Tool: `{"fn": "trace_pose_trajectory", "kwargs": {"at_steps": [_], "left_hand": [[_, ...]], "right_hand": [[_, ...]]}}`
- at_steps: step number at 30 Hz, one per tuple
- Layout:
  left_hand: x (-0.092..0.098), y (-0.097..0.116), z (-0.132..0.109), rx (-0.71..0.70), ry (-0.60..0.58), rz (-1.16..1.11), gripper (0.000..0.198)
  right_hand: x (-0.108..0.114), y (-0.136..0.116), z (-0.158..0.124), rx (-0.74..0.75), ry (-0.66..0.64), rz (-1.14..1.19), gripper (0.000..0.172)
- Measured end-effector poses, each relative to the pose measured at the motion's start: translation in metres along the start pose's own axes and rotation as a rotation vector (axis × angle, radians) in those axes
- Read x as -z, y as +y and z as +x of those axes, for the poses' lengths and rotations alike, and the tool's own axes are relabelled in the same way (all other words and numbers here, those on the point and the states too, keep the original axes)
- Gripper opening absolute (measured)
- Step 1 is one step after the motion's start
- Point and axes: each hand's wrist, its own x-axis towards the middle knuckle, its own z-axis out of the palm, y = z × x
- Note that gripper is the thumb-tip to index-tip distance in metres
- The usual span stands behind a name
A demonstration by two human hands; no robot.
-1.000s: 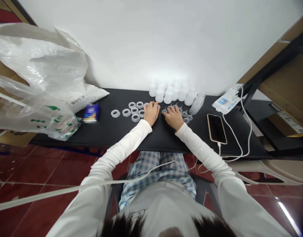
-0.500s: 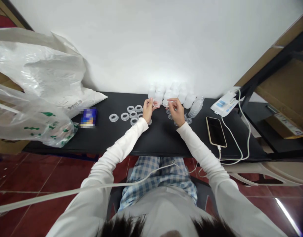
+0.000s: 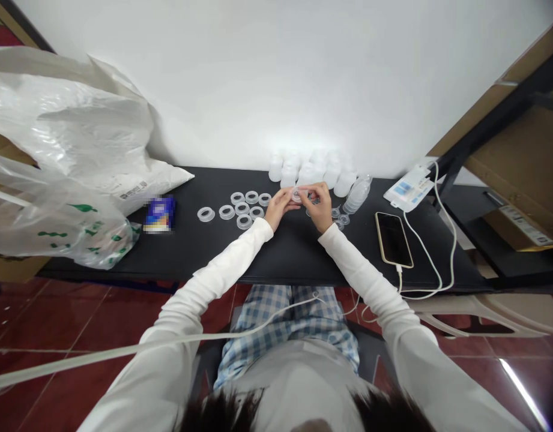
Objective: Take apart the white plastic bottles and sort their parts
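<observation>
Both hands meet over the black table, in front of a group of translucent white bottles (image 3: 289,174). My left hand (image 3: 280,206) is closed round a clear ring (image 3: 296,195), its fingers on the ring's left side. From the right, my right hand (image 3: 318,204) pinches at the same ring; a small clear piece seems to sit in its middle, too small to make out. Several loose white rings (image 3: 226,212) lie left of my left hand. Small clear discs (image 3: 343,219) lie beside my right hand, near a stack of clear cups (image 3: 358,193).
A phone (image 3: 394,240) with a white cable lies at the right, below a white-and-blue packet (image 3: 409,187). Large plastic bags (image 3: 91,126) and a blue box (image 3: 160,214) stand left. A shelf frame (image 3: 465,150) rises at the right.
My left hand has moved right with the ring, and my right hand has come in from the right; they now meet at the ring. A white ring that my left arm partly covered shows more fully.
</observation>
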Motion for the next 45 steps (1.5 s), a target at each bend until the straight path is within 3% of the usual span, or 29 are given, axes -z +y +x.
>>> {"fn": "trace_pose_trajectory", "kwargs": {"at_steps": [6, 9, 12, 23, 36, 45], "left_hand": [[0.006, -0.007, 0.002, -0.173, -0.065, 0.186, 0.047], [0.008, -0.009, 0.002, -0.215, -0.002, 0.252, 0.045], [0.008, -0.008, 0.000, -0.217, 0.056, 0.281, 0.041], [0.003, 0.002, -0.005, -0.245, -0.012, 0.322, 0.040], [0.006, 0.004, -0.008, -0.318, 0.016, 0.441, 0.036], [0.008, -0.005, -0.002, -0.298, 0.074, 0.384, 0.030]], "right_hand": [[-0.001, 0.003, -0.001, -0.127, -0.024, 0.017, 0.039], [-0.002, 0.002, -0.004, -0.145, -0.130, 0.029, 0.031], [-0.004, -0.003, -0.007, -0.145, -0.162, 0.040, 0.029], [-0.009, -0.001, -0.008, -0.236, -0.122, 0.263, 0.030], [-0.011, -0.004, -0.013, -0.160, -0.091, 0.077, 0.025], [-0.013, 0.000, -0.013, -0.188, -0.099, 0.178, 0.022]]}}
